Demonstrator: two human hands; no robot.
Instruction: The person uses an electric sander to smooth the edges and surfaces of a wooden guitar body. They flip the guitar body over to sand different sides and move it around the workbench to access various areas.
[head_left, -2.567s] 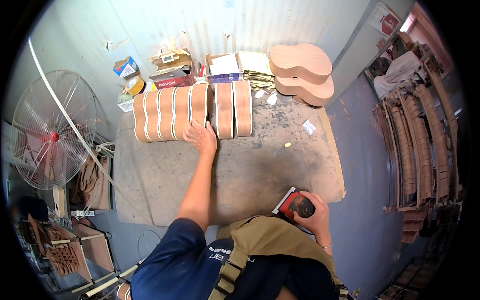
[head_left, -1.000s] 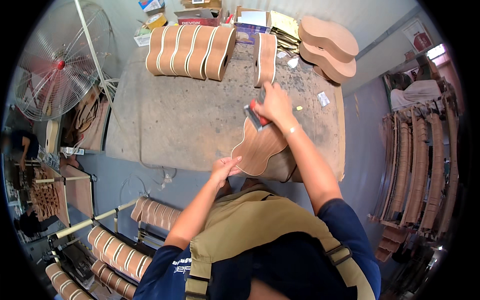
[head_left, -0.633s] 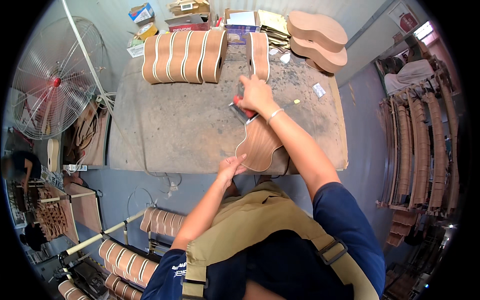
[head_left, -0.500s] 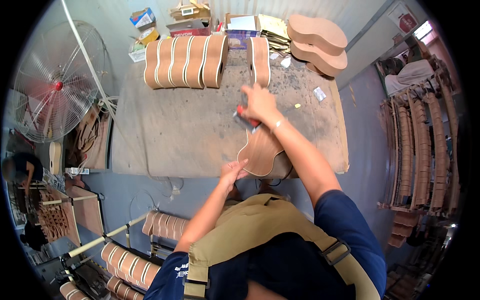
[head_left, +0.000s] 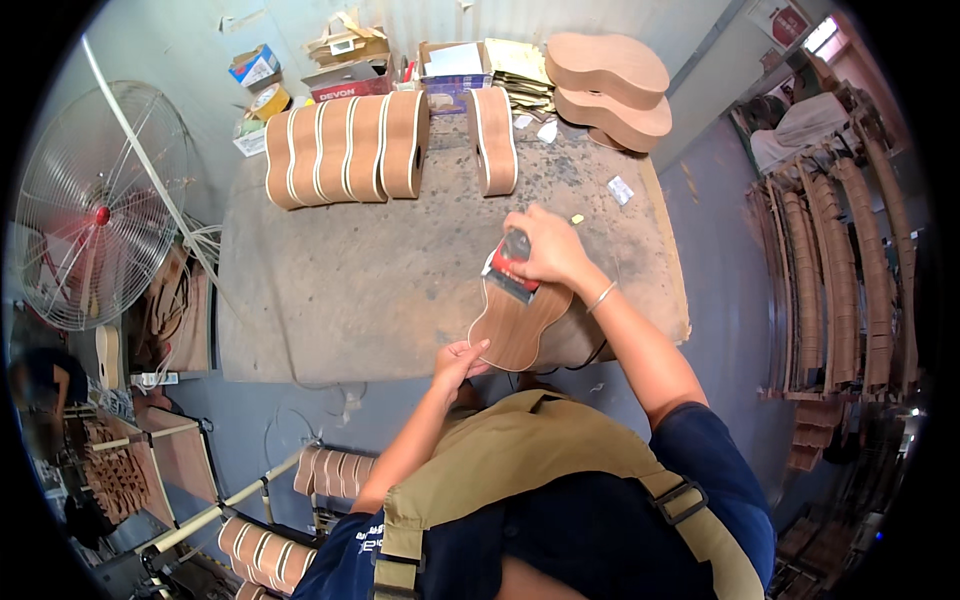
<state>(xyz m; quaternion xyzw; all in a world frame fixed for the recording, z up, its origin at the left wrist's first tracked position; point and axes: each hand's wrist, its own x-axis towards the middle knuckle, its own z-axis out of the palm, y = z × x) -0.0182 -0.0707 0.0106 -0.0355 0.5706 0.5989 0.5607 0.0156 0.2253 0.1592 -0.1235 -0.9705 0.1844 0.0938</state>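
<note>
A small wooden guitar body (head_left: pixel 515 332) with pale edging lies near the front edge of the workbench. My left hand (head_left: pixel 457 364) grips the rim of its lower left end, thumb on top. On its upper part rests a red and black palm sander (head_left: pixel 512 278), its flat pad on the wood. My right hand (head_left: pixel 550 246) is wrapped round the sander's top and hides part of it. A dark cord shows beside the body's right edge.
Several edged guitar bodies (head_left: pixel 345 150) stand in a row at the bench's back left, with one more body (head_left: pixel 492 140) apart. Stacked plain bodies (head_left: pixel 610 90) sit back right, near boxes (head_left: pixel 455 75). A large fan (head_left: pixel 100 215) stands left; racks (head_left: pixel 830 280) stand right.
My right hand and the sander have come nearer and lie squarely over the guitar body's upper part. My left hand still holds the lower rim. The whole view has shifted slightly.
</note>
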